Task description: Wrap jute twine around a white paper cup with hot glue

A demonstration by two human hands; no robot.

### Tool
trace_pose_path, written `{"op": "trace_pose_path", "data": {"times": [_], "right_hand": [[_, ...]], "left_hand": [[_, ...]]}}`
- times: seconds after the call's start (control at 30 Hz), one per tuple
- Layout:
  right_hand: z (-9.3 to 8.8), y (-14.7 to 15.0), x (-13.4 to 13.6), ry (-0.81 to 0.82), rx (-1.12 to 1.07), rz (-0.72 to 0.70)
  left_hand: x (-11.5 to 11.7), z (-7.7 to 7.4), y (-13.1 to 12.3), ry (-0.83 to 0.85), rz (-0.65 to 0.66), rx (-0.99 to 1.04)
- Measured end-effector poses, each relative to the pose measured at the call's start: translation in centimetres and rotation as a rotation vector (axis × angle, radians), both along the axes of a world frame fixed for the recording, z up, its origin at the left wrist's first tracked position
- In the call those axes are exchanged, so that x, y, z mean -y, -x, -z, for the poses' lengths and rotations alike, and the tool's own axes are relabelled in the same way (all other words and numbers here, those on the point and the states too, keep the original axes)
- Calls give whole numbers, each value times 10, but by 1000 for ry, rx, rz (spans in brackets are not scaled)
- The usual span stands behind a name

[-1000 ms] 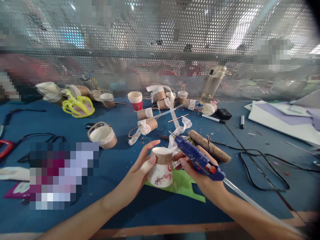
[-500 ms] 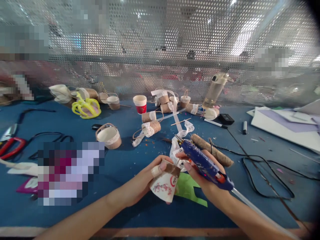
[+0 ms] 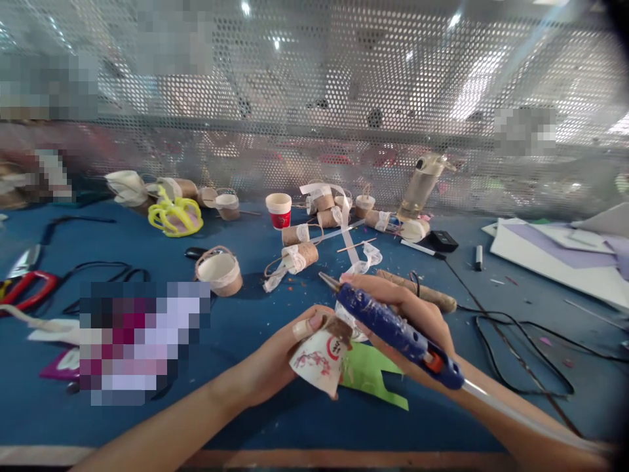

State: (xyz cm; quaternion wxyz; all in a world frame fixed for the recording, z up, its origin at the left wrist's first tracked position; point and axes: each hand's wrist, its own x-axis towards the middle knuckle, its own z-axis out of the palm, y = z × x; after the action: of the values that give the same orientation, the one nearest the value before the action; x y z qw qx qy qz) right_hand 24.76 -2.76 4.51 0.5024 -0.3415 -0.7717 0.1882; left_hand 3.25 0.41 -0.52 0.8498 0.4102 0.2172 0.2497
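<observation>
The person's left hand (image 3: 287,347) has its grip closed on a white paper cup (image 3: 314,362), held tilted above the near part of the blue worktop (image 3: 275,419). The cup bears a pink blossom print, a red round mark and a brown band at its upper end. The right hand (image 3: 420,314) has its grip wrapped round a blue glue gun (image 3: 388,322), nozzle directed up and to the left, apart from the cup. A clear glue stick (image 3: 511,408) protrudes from the gun's rear. A green sheet (image 3: 376,377) lies just beside the cup, below the right hand. Beyond: a twine roll (image 3: 442,299), white lace (image 3: 366,261), and a small basket (image 3: 232,283) with a looped handle. Farther off stand a red-and-white cup (image 3: 280,213) and a transparent bottle (image 3: 419,190), before a perforated screen (image 3: 295,85).
</observation>
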Motion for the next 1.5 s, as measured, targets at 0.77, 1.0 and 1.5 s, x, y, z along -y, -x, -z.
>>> {"op": "trace_pose_path", "data": {"times": [0.77,1.0,1.5], "right_hand": [[-56,-11,-32,86,-197,281],[-5,-17,-39,418,-308,182],[26,-28,4,548,-183,158]], "left_hand": [[2,-4,11,-3,111,162],[8,-13,15,-43,221,311],[-3,-6,12,-27,-349,59]]}}
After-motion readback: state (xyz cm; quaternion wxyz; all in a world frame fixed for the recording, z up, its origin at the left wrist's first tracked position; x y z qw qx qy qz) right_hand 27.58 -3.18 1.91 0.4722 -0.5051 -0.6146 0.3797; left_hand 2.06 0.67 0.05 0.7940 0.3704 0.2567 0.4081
